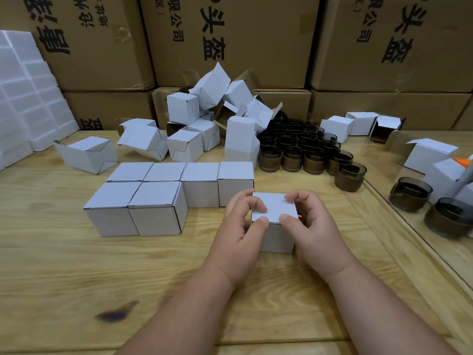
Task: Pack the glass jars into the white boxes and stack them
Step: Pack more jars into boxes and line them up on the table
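A closed white box [275, 210] stands on the wooden table [76, 265] in front of me. My left hand [245, 224] grips its left side, thumb on the lid's near edge. My right hand [311, 221] holds the right side, fingertips on the lid. Whatever is inside cannot be seen. To the left, several closed white boxes [156, 201] stand in two rows, touching each other. Behind and to the right, several dark glass jars [304, 147] are clustered together, with one jar [350, 175] a little apart.
A heap of empty folded white boxes [212, 111] lies at the back centre. More boxes [358, 125] and two jars [410, 193] sit on the right, past a glass edge. White foam trays [28, 98] lean at the left. Brown cartons [230, 39] wall the back.
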Motion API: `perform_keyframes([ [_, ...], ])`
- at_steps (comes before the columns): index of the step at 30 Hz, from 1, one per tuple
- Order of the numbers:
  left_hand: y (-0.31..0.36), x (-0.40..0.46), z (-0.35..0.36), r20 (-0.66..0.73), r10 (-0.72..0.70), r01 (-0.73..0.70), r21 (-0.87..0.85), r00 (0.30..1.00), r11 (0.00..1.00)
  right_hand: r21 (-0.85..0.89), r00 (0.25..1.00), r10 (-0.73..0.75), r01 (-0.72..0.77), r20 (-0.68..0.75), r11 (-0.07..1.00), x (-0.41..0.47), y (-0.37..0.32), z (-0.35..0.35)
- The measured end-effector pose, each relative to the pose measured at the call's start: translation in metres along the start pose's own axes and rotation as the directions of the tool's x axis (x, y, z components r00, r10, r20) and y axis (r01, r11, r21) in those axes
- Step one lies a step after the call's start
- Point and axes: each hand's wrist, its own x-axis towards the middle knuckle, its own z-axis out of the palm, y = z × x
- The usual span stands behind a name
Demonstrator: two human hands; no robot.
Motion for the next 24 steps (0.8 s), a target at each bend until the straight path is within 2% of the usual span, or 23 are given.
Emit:
perform_keyframes([
  [5, -0.002, 0.001, 0.001, 0.004, -0.015, 0.015, 0.001, 1.0, 1.0, -0.01, 0.999, 0.031, -0.031, 0.01, 0.999, 0.0, 0.002, -0.001],
  [8, -0.001, 0.0, 0.0, -0.007, -0.015, 0.015, 0.009, 1.0, 1.0, -0.039, 0.996, 0.054, -0.051, 0.068, 0.998, 0.001, 0.002, -0.01],
  [11, 0.0, -0.001, -0.001, -0.036, -0.013, 0.014, 0.038, 0.999, 0.999, -0.154, 0.983, 0.075, -0.049, 0.17, 0.987, 0.001, 0.0, -0.024],
  [13, 0.001, -0.002, -0.001, -0.078, 0.01, -0.005, 0.062, 0.997, 0.998, -0.241, 0.981, 0.075, -0.03, 0.18, 0.97, 0.001, -0.001, -0.027],
  [15, 0.003, -0.004, -0.001, -0.164, 0.098, -0.074, 0.149, 0.982, 0.986, -0.274, 0.985, 0.058, -0.012, 0.16, 0.962, 0.001, 0.0, -0.023],
  [17, 0.004, -0.007, -0.004, -0.238, 0.269, -0.198, 0.284, 0.933, 0.938, -0.296, 0.989, 0.028, 0.016, 0.143, 0.955, 0.001, 0.001, -0.015],
  [20, 0.01, -0.012, -0.006, -0.216, 0.473, -0.36, 0.411, 0.854, 0.838, -0.28, 0.991, -0.009, 0.046, 0.133, 0.959, 0.0, 0.002, 0.0],
  [22, 0.013, -0.014, -0.004, -0.139, 0.483, -0.362, 0.494, 0.864, 0.79, -0.235, 0.989, -0.004, 0.039, 0.145, 0.971, 0.0, 0.001, 0.009],
  [24, 0.015, -0.015, -0.002, -0.101, 0.37, -0.233, 0.616, 0.924, 0.752, -0.211, 0.982, 0.011, 0.029, 0.187, 0.977, -0.001, 0.002, 0.016],
])
